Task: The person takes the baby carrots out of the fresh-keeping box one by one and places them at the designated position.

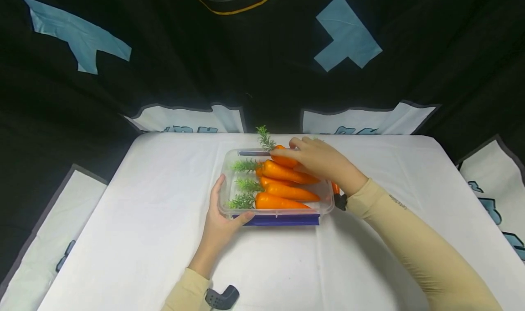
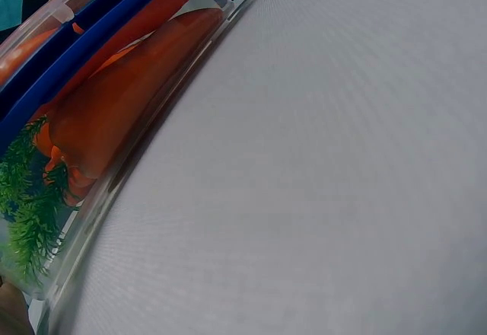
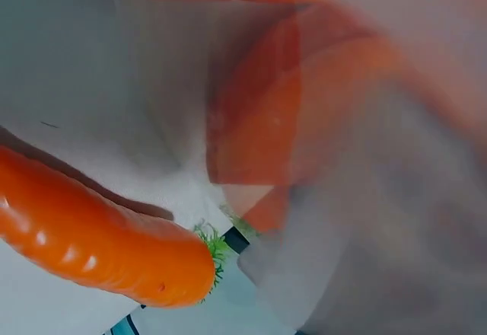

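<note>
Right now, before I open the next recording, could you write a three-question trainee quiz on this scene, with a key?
1. Multiple choice: What does the left hand grip?
A) the right sleeve
B) the clear container
C) the table edge

2. True or false: The right hand rests flat on the table.

3. Short answer: In the head view, toward which side does the leafy top of the carrot nearest the blue clip point?

Key: 1. B. 2. False; its fingers are on a carrot at the container's far side. 3. Left.
</note>
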Action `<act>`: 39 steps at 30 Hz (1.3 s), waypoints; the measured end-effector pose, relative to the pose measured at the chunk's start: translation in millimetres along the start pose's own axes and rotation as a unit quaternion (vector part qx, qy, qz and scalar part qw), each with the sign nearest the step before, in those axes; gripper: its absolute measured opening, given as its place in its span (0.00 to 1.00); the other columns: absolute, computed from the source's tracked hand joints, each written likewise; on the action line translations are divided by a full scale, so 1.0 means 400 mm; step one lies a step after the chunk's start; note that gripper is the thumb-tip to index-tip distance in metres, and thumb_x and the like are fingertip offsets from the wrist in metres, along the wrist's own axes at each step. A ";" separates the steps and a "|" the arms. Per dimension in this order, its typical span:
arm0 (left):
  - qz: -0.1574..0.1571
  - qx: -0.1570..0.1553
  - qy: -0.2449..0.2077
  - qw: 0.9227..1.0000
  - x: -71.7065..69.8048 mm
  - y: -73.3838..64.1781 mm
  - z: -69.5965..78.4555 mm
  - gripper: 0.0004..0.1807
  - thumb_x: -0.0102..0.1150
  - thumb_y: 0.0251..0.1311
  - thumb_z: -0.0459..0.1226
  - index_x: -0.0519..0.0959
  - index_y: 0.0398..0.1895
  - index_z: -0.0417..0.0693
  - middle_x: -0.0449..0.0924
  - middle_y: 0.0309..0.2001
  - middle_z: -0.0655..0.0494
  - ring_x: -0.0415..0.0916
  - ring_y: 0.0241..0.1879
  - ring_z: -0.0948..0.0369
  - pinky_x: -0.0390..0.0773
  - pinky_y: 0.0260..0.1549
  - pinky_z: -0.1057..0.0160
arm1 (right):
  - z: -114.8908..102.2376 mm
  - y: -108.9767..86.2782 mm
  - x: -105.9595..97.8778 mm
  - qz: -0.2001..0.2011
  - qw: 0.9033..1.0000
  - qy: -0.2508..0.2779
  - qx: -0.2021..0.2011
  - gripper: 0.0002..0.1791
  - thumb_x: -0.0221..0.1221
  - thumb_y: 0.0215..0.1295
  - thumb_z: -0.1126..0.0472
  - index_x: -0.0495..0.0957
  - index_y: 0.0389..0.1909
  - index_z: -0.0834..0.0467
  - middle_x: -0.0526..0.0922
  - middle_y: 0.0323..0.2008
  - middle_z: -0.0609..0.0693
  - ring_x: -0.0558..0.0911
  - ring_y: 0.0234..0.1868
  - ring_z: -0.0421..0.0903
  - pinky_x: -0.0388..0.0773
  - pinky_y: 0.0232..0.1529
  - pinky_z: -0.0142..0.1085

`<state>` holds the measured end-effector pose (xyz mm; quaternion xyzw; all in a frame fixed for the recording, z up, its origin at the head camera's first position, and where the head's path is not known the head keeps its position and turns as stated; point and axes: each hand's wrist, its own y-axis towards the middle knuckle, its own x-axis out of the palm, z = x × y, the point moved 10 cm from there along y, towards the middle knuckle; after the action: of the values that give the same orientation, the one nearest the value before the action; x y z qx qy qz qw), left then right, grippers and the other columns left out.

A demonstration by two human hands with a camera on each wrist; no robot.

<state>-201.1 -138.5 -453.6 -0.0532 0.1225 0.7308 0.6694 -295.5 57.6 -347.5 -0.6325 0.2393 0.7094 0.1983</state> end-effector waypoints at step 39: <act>0.003 -0.007 -0.002 1.000 -0.002 0.002 -0.006 0.62 0.80 0.45 0.45 0.46 0.77 0.79 0.44 0.80 0.64 0.44 0.79 0.52 0.50 0.73 0.34 | 0.046 -0.046 -0.070 0.127 0.966 0.212 0.075 0.34 0.65 0.64 0.59 0.66 0.70 0.43 0.70 0.59 0.54 0.80 0.36 0.50 0.83 0.35 0.34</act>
<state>-202.0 -139.9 -455.8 -0.0562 0.1158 0.7337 0.6672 -296.0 83.8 -319.9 -0.7163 0.4066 0.5585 0.0979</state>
